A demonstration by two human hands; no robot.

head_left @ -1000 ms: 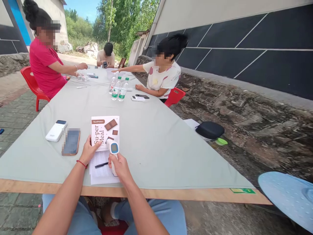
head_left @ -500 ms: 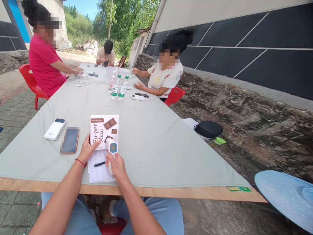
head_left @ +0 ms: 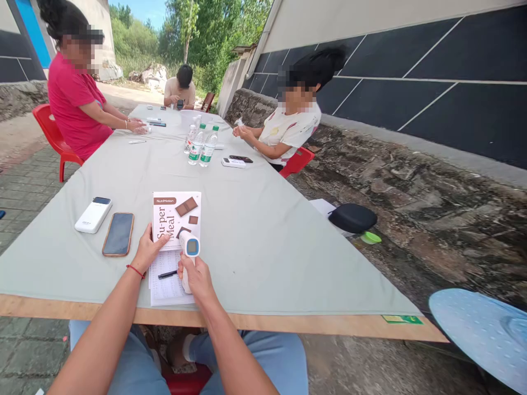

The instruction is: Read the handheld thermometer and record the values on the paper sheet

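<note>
My left hand (head_left: 150, 248) grips the lower left edge of a white "Su-per Meal" box (head_left: 187, 211) with brown chocolate pictures, thumb across its front. In my right hand (head_left: 198, 277) is a white infrared thermometer (head_left: 190, 244) with a blue-ringed screen, my fingers wrapped round its handle. Its head overlaps the box's lower right corner; whether they touch I cannot tell. Printed sheets (head_left: 164, 293) lie below the box, with a black pen (head_left: 168, 274) on them. Left of my left hand are a smartphone (head_left: 118, 235) and a white power bank (head_left: 94, 215).
Water bottles (head_left: 208, 147) stand mid-table on the grey cloth (head_left: 288, 263). Another power bank (head_left: 233, 163) and a dark phone (head_left: 241, 159) lie beyond. Co-workers sit at the left (head_left: 78, 104), far end (head_left: 179, 93) and right (head_left: 290, 129). A blue hat (head_left: 477, 323) is at lower right.
My hands keep their holds on the box and thermometer. The right co-worker's hands have come together, holding something small; the left co-worker's hands have drawn together too.
</note>
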